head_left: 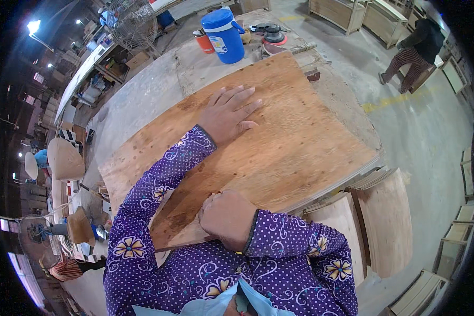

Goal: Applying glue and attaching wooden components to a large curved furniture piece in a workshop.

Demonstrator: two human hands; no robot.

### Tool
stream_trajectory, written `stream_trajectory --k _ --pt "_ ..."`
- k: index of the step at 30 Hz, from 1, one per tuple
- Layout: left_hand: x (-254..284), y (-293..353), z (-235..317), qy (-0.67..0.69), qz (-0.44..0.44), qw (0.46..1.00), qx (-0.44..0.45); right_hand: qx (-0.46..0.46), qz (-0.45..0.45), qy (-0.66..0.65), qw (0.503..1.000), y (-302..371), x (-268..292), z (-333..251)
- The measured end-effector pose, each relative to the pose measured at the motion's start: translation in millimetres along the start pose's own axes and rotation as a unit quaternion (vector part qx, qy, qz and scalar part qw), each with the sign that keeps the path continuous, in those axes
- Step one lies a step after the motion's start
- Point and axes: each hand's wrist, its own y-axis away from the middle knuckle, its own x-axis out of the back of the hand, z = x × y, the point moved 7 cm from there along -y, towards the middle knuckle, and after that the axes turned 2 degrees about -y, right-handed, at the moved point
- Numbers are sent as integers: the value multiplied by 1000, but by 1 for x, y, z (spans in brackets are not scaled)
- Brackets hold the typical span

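Observation:
A large wooden panel (300, 131), brown with small dark knots and slightly curved, lies across the worktable in front of me. My left hand (229, 115) rests flat on its far half, fingers spread. Close to my body, my right hand (226, 216) is closed into a fist over the panel's near edge. The undersides of its fingers are hidden, so whatever they may hold cannot be made out. Layered edges show beneath the panel's right side.
Beyond the panel stand a blue water jug (224, 37), an orange-red cup (203, 42) and a round sander (273, 36). Curved wooden sheets (382, 226) lean at the right. A person (418, 52) is at the far right. A large fan (131, 23) stands at the far left.

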Motion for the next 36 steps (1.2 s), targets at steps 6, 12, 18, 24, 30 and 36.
stream_trajectory --k 6,12,18,24,30,36 --pt "4 -6 0 17 12 1000 0 18 96 -35 995 0 -1 -3" --pt "13 -13 10 33 -3 999 6 10 101 65 993 -9 0 -7" --pt "7 -8 9 6 -12 1000 -3 5 86 51 995 -12 -6 -1" --pt "7 -6 12 -11 -7 1000 -11 12 101 80 992 -9 3 -6" --pt "2 -4 5 0 -17 1000 -12 44 111 0 993 -1 10 -8" --pt "8 7 -7 31 0 999 9 22 9 -46 999 1 -2 2"
